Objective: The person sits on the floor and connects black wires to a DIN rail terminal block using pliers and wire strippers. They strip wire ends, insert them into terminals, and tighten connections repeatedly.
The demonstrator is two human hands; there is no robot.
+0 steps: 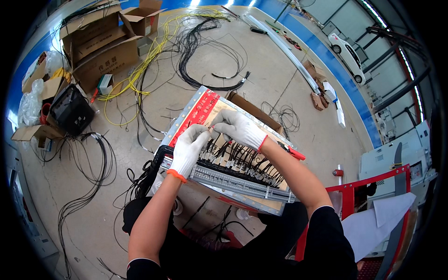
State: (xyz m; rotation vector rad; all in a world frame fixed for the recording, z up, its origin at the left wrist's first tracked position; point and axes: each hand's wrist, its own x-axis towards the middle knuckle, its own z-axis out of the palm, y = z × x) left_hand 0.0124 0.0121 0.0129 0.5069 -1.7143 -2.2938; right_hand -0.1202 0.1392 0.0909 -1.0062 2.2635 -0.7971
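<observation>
1. Looking down, I see my left hand [186, 150] and right hand [238, 128], both in white gloves, meeting over the wiring panel [224, 158]; fingertips pinch a thin wire [213, 127] between them.
2. Black wires [242, 161] run below the hands into the terminal strip [233, 181].
3. Wire's end is too small to make out; my knees hide the panel's near edge.

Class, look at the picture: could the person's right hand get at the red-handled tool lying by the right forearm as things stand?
Probably yes. The red-handled tool lies in the open on the panel's edge beside the right forearm, nothing covering it. The right hand would first have to let go of the small wire it pinches.
</observation>
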